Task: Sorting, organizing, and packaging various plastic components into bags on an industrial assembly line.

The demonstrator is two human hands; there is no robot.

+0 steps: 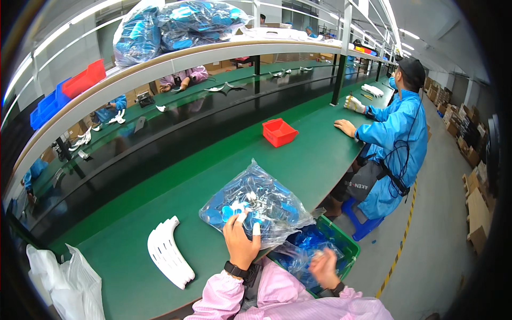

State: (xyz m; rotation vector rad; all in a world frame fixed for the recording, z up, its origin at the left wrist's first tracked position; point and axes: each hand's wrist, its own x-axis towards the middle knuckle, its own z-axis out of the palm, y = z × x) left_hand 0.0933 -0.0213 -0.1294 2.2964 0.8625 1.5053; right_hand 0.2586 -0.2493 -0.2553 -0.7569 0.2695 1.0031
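A clear plastic bag (256, 200) of blue and white pieces lies on the green table in front of me. My left hand (242, 242) rests on its near side, fingers spread, with white covers on some fingertips. Off the table's near edge, my right hand (324, 269) is over a green crate (349, 248). Its fingers look bent but are smeared by motion, so what they hold, if anything, cannot be made out. Blue pieces in clear plastic (309, 240) fill the crate. To the left of the bag lies a stack of curved white plastic parts (169, 253).
A red bin (279, 132) stands farther along the table (213, 165). White wrapping (66, 282) lies at the left. Overhead, a shelf (202, 52) carries stuffed bags (181, 26) and bins. A co-worker in blue (397, 122) sits to the right, beyond the crate.
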